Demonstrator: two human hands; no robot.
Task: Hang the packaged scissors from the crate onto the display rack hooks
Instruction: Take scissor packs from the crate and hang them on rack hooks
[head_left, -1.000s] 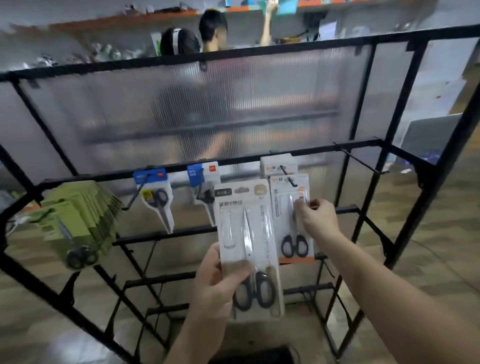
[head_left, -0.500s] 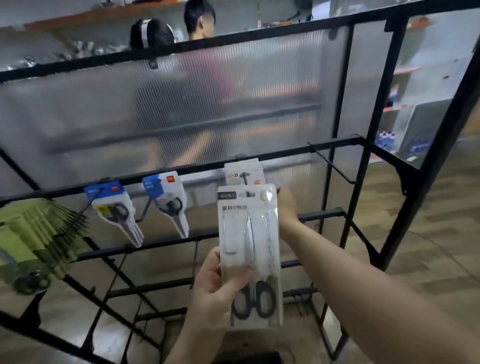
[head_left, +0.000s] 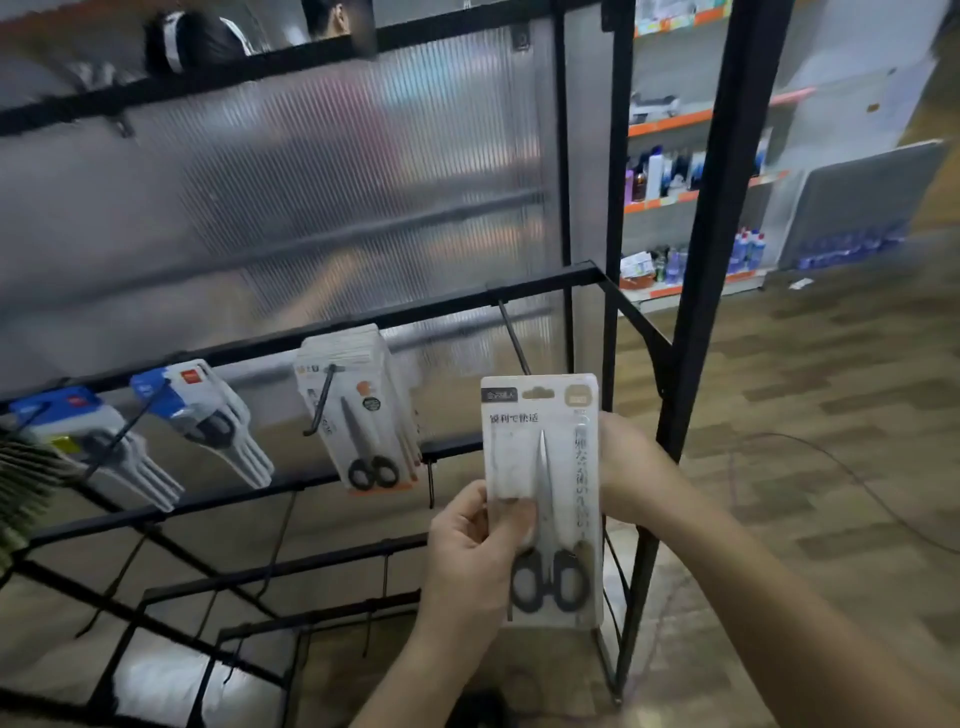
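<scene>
**Inspector:** Where is the packaged scissors unit?

**Technician:** The scissors pack (head_left: 543, 467) is held upright in front of the right end of the display rack (head_left: 717, 260), well above the wood floor (head_left: 831, 415). It is a white card with black-handled scissors, blades pointing up. Its top edge covers the near end of a bare hook (head_left: 511, 338) that slopes down from the middle rail. It cannot be told whether the hook tip has entered the card's hang slot.

**Inspector:** State of each grip?

**Technician:** The left grip (head_left: 470, 545) pinches the pack at its lower left edge, with the thumb on the front face and the fingers behind. The right grip (head_left: 626, 462) sits at the pack's right edge, behind the card. Its fingers are hidden, so whether it grasps the pack cannot be told.

**Inspector:** What else hangs on the rail?

**Technician:** Left of the bare hook, a stack of orange-trimmed scissors packs (head_left: 363, 415) hangs on its own hook. Farther left are two groups of blue-headed packs (head_left: 202, 410) (head_left: 78, 431). A fanned stack of packs (head_left: 21, 483) is cut off at the left border.

**Inspector:** Background?

**Technician:** A ribbed translucent panel (head_left: 311, 182) backs the rack. Store shelves (head_left: 691, 176) with bottles stand at far right.
</scene>
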